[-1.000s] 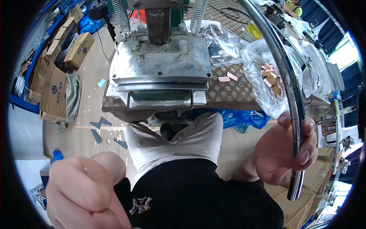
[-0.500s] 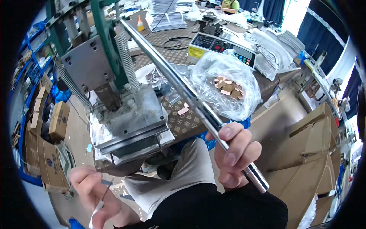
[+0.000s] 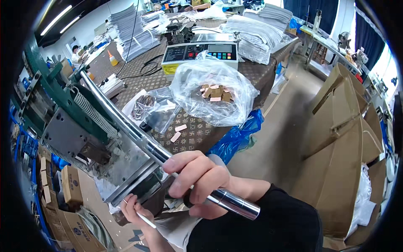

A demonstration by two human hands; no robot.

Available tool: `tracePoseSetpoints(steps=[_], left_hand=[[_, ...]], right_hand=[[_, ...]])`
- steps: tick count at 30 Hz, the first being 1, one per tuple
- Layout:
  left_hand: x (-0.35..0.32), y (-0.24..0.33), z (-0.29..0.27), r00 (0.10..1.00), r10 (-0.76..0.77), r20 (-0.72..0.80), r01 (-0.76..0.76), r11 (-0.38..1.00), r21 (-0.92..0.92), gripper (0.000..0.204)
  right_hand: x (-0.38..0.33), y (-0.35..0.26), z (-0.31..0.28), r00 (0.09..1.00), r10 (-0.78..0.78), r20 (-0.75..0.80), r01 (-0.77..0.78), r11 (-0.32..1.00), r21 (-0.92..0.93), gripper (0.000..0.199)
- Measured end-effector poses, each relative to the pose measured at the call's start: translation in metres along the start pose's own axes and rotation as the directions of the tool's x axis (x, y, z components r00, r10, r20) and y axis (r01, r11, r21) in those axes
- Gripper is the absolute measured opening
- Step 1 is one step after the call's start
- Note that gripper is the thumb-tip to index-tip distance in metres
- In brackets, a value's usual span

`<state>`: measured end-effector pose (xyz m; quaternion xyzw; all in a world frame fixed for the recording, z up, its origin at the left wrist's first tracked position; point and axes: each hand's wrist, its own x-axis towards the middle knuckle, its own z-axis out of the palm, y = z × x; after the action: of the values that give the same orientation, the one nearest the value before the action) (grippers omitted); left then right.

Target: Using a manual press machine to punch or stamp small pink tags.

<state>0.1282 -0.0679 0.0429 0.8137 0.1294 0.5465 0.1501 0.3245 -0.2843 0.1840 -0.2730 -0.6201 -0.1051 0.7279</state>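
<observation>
My right hand [image 3: 203, 180] is closed round the chrome lever [image 3: 237, 206] of a hand press, and the lever's end sticks out past my fingers. The green-framed press [image 3: 67, 122] stands at the left, with coil springs [image 3: 94, 111] and a flat metal base [image 3: 130, 157]. Low at the front edge of that base is my left hand [image 3: 136, 212], its fingers closed on a thin white-handled tool [image 3: 146, 220]. The tool's tip is too small to make out here. Two small pink pieces [image 3: 180, 128] lie on the patterned tabletop beyond the lever.
A clear plastic bag [image 3: 239, 90] holds several pink and brown pieces. Behind it sit a control box [image 3: 199, 54] and sheet stacks [image 3: 262, 23]. A blue bag [image 3: 237, 138] hangs at the table edge; cardboard [image 3: 336, 168] stands right. A person [image 3: 77, 56] is far left.
The view has turned, so the press sits farther left. My left hand has come up to the press base with the tool. My right hand now wraps more fully round the lever.
</observation>
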Motion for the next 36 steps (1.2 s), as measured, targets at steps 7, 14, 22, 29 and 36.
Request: tracePoseSetpoints(steps=[7,14,22,29,36], left_hand=[[-0.014,-0.009,0.006,0.993,-0.101,0.063,0.095,0.991,0.09,0.028],[-0.001,-0.004,0.017,0.996,0.049,0.078,-0.067,0.967,0.245,0.028],[0.002,-0.001,0.018,0.987,0.105,0.121,-0.132,0.961,0.242,0.022],[0.002,-0.005,0.019,0.98,0.175,0.099,-0.194,0.952,0.238,0.021],[0.001,0.0,0.016,0.981,0.141,0.133,-0.171,0.952,0.255,0.023]], right_hand=[[-0.013,0.027,-0.071,0.873,0.485,0.056,-0.364,0.722,-0.588,0.051],[-0.01,0.128,-0.24,0.438,0.867,-0.236,-0.281,-0.117,-0.953,0.036],[-0.008,0.19,-0.332,0.194,0.861,-0.469,-0.017,-0.476,-0.88,0.045],[-0.007,0.169,-0.302,0.205,0.867,-0.454,0.137,-0.485,-0.864,0.06],[-0.008,0.168,-0.32,0.051,0.819,-0.572,-0.014,-0.572,-0.82,0.054]])
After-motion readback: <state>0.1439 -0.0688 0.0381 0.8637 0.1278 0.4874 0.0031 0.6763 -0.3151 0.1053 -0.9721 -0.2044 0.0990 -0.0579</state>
